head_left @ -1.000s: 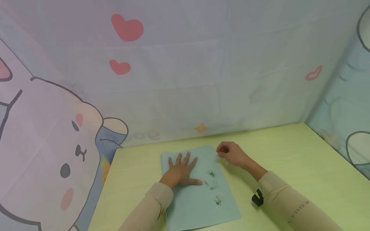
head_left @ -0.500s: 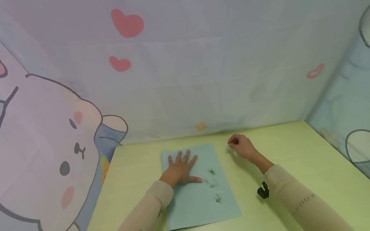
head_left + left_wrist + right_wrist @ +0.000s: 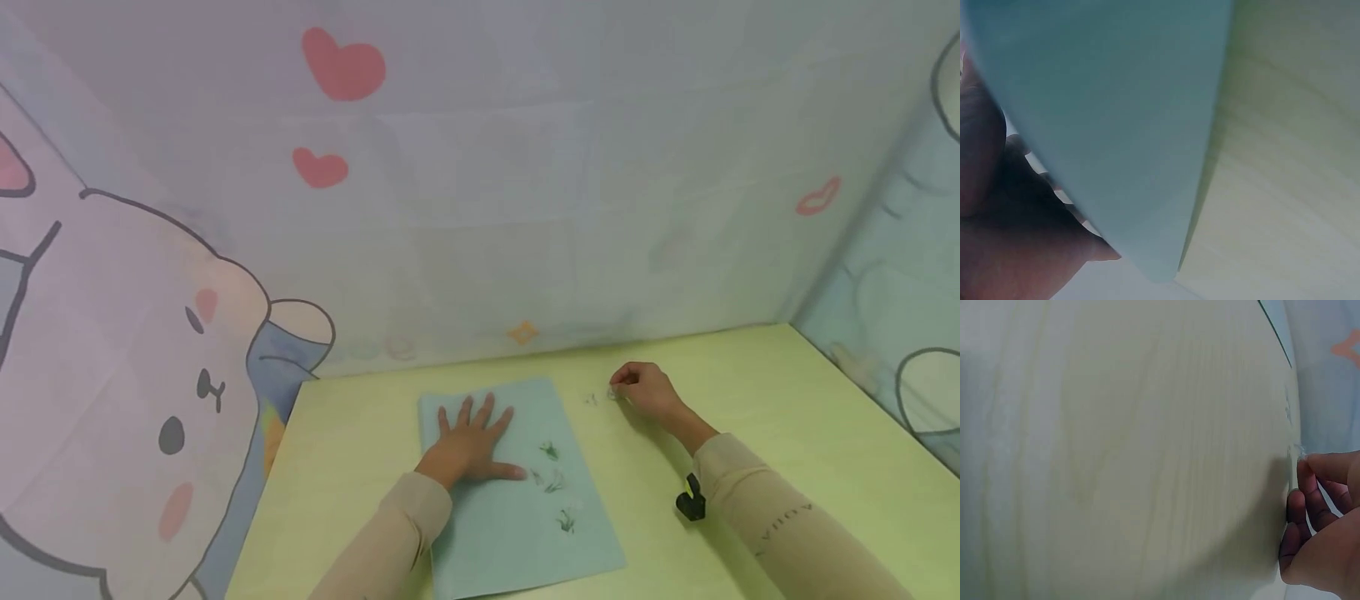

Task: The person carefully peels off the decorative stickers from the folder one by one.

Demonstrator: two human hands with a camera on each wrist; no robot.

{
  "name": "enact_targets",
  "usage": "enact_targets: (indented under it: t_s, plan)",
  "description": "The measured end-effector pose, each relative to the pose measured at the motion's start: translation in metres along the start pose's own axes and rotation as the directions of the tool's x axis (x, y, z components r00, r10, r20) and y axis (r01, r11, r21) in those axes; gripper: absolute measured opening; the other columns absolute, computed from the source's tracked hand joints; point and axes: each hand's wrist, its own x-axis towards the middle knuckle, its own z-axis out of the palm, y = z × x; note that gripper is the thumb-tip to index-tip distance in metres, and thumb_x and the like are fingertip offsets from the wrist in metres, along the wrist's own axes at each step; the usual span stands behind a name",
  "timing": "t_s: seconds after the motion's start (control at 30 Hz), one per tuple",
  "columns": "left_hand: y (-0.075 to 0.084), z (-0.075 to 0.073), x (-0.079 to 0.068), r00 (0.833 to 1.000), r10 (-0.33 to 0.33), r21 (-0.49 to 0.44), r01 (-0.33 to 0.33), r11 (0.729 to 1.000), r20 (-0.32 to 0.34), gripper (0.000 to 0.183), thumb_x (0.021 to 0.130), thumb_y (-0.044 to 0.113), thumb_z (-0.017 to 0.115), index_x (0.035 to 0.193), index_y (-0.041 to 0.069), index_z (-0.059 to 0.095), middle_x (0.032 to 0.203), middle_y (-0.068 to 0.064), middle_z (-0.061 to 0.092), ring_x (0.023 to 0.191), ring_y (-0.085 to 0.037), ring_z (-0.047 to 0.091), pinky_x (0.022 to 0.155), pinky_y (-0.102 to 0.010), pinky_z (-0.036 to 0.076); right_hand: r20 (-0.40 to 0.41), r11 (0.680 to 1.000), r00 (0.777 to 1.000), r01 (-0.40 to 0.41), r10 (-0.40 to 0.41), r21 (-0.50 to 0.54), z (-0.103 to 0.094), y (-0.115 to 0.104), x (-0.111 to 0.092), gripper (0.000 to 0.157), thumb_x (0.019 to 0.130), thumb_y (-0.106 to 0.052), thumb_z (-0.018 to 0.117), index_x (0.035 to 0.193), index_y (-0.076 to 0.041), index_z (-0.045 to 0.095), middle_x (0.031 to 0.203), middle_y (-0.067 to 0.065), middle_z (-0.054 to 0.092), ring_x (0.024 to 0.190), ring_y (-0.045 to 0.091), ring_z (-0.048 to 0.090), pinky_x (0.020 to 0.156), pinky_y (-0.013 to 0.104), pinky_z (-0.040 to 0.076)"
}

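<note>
Pinching an edge suits this clear scrap (image 3: 1299, 450), likely light and flimsy; right hand (image 3: 648, 392) fingers clamp it, left hand (image 3: 470, 447) fingers spread apart.

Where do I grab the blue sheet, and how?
I'd pinch the blue sheet by its near right corner, coming from the right side: that corner looks thin and bare, while the left hand rests spread over the upper left part.

The left hand (image 3: 468, 447) lies palm down on the blue sheet (image 3: 517, 554), fingers (image 3: 484, 409) spread, thumb stretched sideways. The right hand (image 3: 649, 395), off the sheet's far right corner, is pinching with bent fingers.
</note>
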Motion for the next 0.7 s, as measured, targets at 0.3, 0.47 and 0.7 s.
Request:
enact_targets:
  t_s: [0.3,0.47,0.7]
  plan:
    - [-0.003,0.004,0.001,1.0,-0.001,0.001,0.001,1.0,0.001,0.107,0.089,0.078,0.066,0.171,0.025,0.024,0.178,-0.011,0.009,0.162,-0.045,0.005,0.119,-0.078,0.007,-0.015,0.997,0.999,0.029,-0.03,-0.075,0.004,0.003,0.003,0.01,0.101,-0.005,0.066,0.105,0.0,0.074,0.098,0.011,0.071,0.09,0.024,0.063,0.077,0.037,0.049]
    - [-0.005,0.008,-0.001,1.0,-0.001,-0.003,0.001,1.0,0.006,0.107,0.089,0.079,0.065,0.171,0.024,0.024,0.178,-0.012,0.01,0.162,-0.045,0.006,0.119,-0.078,0.007,-0.008,0.996,0.999,0.036,-0.037,-0.087,0.005,0.004,0.004,0.009,0.099,-0.005,0.069,0.101,-0.002,0.076,0.095,0.009,0.071,0.087,0.023,0.062,0.075,0.037,0.048]
    - [-0.01,0.006,-0.002,1.0,-0.015,0.027,0.015,1.0,0.001,0.107,0.089,0.08,0.064,0.171,0.025,0.024,0.178,-0.011,0.01,0.162,-0.045,0.007,0.119,-0.078,0.008,-0.009,0.993,0.998,0.059,-0.06,-0.101,0.007,0.0,0.005,0.016,0.104,-0.009,0.066,0.109,-0.002,0.079,0.108,0.014,0.074,0.099,0.031,0.067,0.084,0.045,0.053]
